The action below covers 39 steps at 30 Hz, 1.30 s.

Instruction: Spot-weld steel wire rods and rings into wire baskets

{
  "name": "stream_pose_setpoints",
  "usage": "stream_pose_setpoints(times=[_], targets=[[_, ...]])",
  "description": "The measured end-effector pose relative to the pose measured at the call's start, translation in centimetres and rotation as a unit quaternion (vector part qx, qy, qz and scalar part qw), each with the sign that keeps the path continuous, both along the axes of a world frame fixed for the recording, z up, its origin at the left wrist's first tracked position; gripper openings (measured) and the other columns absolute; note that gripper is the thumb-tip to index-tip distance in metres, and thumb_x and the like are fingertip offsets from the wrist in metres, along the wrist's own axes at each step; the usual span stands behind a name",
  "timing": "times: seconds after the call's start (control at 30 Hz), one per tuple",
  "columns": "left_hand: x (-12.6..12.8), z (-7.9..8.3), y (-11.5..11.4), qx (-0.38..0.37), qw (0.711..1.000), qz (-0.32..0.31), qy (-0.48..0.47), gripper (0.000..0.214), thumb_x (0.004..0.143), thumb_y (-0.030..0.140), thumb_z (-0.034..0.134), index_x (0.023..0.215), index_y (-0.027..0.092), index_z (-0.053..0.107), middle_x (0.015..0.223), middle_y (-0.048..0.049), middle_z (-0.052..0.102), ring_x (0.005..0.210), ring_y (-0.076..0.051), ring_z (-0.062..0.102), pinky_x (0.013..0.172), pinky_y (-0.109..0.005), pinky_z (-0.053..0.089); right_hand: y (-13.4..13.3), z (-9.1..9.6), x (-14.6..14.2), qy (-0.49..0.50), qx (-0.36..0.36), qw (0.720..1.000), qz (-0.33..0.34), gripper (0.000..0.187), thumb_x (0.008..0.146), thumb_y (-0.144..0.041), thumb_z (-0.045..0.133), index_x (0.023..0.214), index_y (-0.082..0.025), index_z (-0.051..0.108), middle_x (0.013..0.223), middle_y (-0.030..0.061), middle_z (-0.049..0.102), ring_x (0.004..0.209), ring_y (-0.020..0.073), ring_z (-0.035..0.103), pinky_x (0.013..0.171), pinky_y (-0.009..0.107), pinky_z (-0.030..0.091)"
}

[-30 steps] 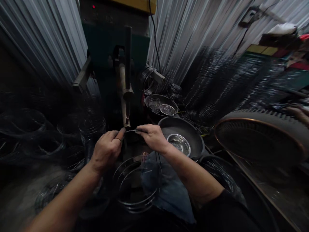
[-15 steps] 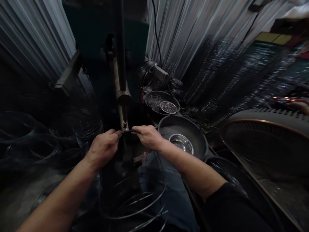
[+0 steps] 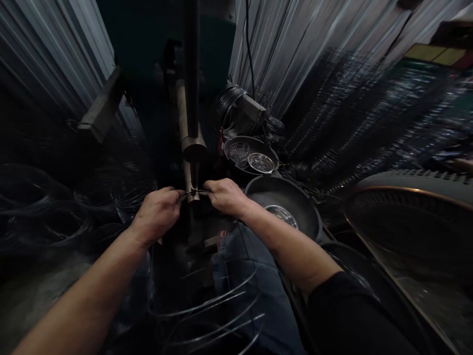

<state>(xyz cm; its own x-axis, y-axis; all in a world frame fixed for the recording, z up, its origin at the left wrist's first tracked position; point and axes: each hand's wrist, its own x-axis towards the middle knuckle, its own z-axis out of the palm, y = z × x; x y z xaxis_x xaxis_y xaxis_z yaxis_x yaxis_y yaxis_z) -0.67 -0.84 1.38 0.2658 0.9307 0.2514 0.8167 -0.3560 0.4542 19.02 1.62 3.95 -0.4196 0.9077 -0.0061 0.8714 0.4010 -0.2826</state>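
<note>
Both of my hands are closed on a thin metal wire [image 3: 201, 191]. My left hand [image 3: 158, 212] pinches it from the left, and my right hand [image 3: 226, 198] from the right. The short stretch between them crosses the tip of an upright dark rod [image 3: 192, 88], above the end of a pale metal bar [image 3: 191, 170]. It looks like a spot welder, though darkness hides detail. Several curved wire loops [image 3: 207, 308] hang below my hands, in front of my jeans. Whether they join the held wire I cannot tell.
To the right stand a dark pan [image 3: 312, 217] with a shiny metal dish [image 3: 283, 215] and a smaller pan [image 3: 231, 160] with round wire pieces. A large fan-like guard [image 3: 410, 222] is at far right. Wire coils [image 3: 61, 217] lie at left; corrugated sheeting [image 3: 303, 44] stands behind.
Both hands have risen slightly with the wire, and it now lies close across the rod's tip. The hanging loops have swung and spread. The view has shifted a little.
</note>
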Motion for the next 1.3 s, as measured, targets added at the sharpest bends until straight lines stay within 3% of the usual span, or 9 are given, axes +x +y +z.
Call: stream_pose_setpoints(times=[0.4,1.03,1.3], targets=[[0.2,0.2,1.0,0.003,0.999,-0.015,0.029,0.037,0.085,0.031,0.04,0.094,0.017,0.073,0.09,-0.0084,0.07,0.084,-0.021,0.066,0.08,-0.031,0.052,1.0,0.0,0.1,0.043,-0.01,0.999,0.003,0.027,0.085,-0.016,0.055,0.106,-0.022,0.071,0.098,0.0055,0.073,0.091,0.0195,0.066,0.074,0.021,0.043],[0.2,-0.1,1.3,-0.013,0.999,-0.008,0.034,0.033,0.085,0.026,0.043,0.097,0.017,0.073,0.1,-0.0086,0.071,0.092,-0.021,0.066,0.085,-0.03,0.051,1.5,-1.1,0.2,0.067,-0.003,0.998,0.005,0.028,0.083,-0.015,0.056,0.104,-0.021,0.072,0.097,0.0053,0.073,0.091,0.0191,0.066,0.075,0.021,0.045],[0.2,-0.3,1.4,-0.004,1.0,-0.002,0.031,0.03,0.083,0.023,0.046,0.091,0.019,0.074,0.092,-0.0074,0.071,0.088,-0.018,0.066,0.081,-0.026,0.05,1.3,-1.2,0.2,0.065,0.01,0.998,0.007,0.024,0.085,-0.019,0.056,0.102,-0.021,0.072,0.096,0.0057,0.073,0.09,0.0193,0.066,0.076,0.021,0.044]])
